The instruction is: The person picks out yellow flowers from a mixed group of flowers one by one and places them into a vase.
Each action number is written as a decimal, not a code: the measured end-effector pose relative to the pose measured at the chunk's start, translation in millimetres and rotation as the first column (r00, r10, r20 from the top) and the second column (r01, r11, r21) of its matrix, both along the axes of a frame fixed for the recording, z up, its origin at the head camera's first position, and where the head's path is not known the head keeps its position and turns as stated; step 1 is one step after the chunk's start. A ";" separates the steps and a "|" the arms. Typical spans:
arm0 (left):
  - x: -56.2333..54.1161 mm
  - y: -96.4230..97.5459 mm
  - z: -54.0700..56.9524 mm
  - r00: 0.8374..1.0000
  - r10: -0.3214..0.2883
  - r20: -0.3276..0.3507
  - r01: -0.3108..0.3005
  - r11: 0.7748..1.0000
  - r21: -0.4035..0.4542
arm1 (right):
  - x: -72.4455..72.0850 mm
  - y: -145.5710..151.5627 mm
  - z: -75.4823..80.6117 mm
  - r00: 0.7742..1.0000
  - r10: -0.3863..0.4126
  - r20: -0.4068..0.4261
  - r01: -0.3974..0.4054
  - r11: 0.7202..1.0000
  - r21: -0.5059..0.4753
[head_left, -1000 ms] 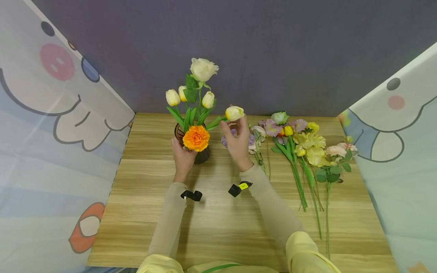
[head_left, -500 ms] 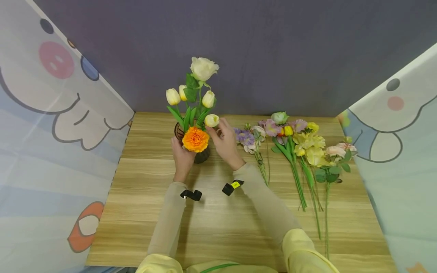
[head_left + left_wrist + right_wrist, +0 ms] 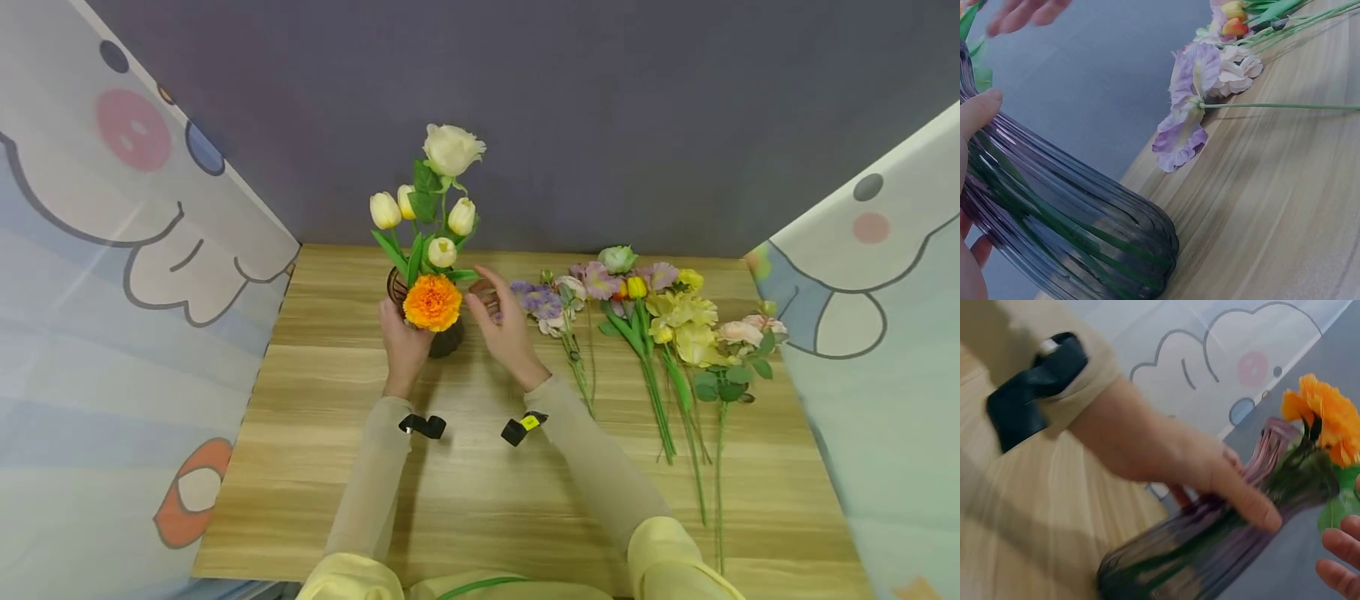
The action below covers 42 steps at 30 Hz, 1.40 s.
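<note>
Vase (image 3: 1085, 194), ribbed, translucent, purplish (green stems (image 3: 1054, 215) visible inside), is gripped by left hand (image 3: 406, 346); right hand (image 3: 506, 329), fingers parted and relaxed, is near orange ruffled flower (image 3: 432, 302).

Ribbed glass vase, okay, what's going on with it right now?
A person's left hand grips the ribbed glass vase below its rim. In it stand a white rose, four white tulips and an orange ruffled flower. The right hand is just beside the arrangement, holding nothing that shows. More flowers lie on the wooden table, to the right.
</note>
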<state>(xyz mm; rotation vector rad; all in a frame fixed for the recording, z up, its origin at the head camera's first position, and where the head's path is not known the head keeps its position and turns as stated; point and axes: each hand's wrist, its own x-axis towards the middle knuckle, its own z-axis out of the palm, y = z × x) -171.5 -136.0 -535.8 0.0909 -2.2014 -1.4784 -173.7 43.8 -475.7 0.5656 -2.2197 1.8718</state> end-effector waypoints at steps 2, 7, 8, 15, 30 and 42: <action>-0.8 0.3 -0.2 1.000 -0.003 0.000 0.003 1.000 0.003 | 5.2 9.2 -7.3 1.000 -0.008 0.009 0.008 1.000 0.003; -1.7 0.4 -0.3 1.000 0.011 -0.001 -0.011 1.000 0.003 | 13.2 37.3 -30.2 0.998 -0.064 -0.018 0.065 0.997 0.046; -1.8 0.8 -0.1 1.000 0.011 0.000 -0.011 1.000 -0.003 | 14.2 44.2 -35.3 0.996 -0.087 -0.031 0.089 0.994 0.060; -0.2 4.4 -0.2 1.000 0.016 0.020 -0.016 1.000 -0.001 | 26.1 101.1 -66.6 0.959 -0.284 -0.025 0.282 0.932 0.228; 2.1 7.5 -0.3 0.996 0.082 0.041 -0.080 0.996 -0.045 | 68.4 214.5 -107.2 0.761 -0.648 -0.023 0.581 0.667 0.467; 2.2 -10.2 6.0 0.977 -0.212 -0.014 0.212 0.977 0.002 | 79.3 244.6 -119.2 0.688 -0.723 0.054 0.556 0.574 0.601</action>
